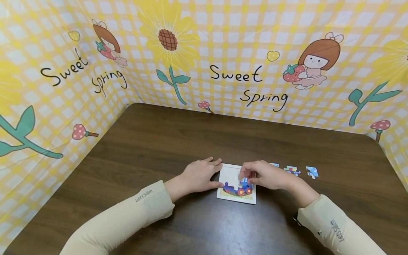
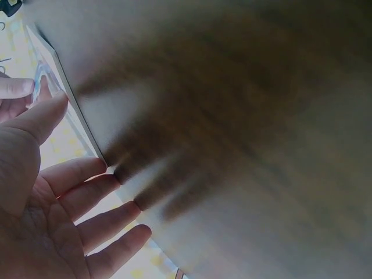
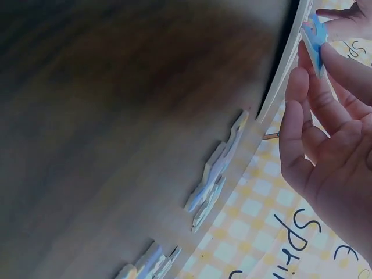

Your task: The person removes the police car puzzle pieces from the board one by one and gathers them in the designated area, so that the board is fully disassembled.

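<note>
A white-framed jigsaw puzzle tray (image 1: 236,202) lies on the table in front of the person, its lower part filled with pieces showing a dark blue and purple shape with red wheels. My left hand (image 1: 199,176) rests at the tray's left edge, fingers spread and thumb at the rim; the left wrist view shows its fingertips along the tray's side (image 2: 81,119). Over the tray's right half, my right hand (image 1: 267,173) pinches a blue puzzle piece (image 3: 315,43) between thumb and fingers. That piece is held tilted, close over the filled part.
Several loose puzzle pieces (image 1: 312,172) lie on the brown table (image 1: 153,134) to the right of the tray, partly behind the right hand. A yellow checked cloth (image 1: 223,46) printed with flowers and lettering stands along the back and sides.
</note>
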Available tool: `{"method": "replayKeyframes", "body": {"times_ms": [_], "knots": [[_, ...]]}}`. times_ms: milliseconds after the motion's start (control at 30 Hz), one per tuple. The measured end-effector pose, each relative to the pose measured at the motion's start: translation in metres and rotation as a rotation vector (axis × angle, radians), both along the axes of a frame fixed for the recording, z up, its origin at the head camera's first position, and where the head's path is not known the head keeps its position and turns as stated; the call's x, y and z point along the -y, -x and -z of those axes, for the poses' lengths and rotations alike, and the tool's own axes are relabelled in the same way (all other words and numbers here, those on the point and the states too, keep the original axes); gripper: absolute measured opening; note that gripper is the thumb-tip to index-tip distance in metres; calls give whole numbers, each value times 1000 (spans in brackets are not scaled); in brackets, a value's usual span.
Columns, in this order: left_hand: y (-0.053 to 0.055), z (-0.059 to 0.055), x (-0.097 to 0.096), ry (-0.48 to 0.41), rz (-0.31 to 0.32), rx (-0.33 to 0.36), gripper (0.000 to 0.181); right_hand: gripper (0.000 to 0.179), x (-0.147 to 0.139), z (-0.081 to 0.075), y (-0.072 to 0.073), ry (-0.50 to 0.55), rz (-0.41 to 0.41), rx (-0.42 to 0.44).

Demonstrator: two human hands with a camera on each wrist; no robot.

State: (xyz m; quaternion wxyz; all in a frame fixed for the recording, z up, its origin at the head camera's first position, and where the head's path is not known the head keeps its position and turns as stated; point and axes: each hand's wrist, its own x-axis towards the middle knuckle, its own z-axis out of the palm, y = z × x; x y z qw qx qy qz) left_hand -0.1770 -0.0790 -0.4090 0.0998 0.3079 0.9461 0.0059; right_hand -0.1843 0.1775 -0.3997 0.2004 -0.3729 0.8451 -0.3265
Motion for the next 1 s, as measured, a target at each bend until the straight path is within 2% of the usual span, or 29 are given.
{"method": "replayKeyframes", "body": {"times_ms": [233, 533, 733, 1000], "knots": [[0, 1, 0, -2, 0, 1, 70, 17, -5, 2, 2, 25, 21, -1], [-1, 1, 0, 2, 3, 7, 70, 13, -15, -5, 1, 36, 87, 19], [0, 1, 0, 3, 5, -3, 70, 12, -25, -10, 0, 39, 109, -5], [1, 2, 0, 6, 3, 2, 71, 14, -40, -9, 1, 27, 149, -59]]}}
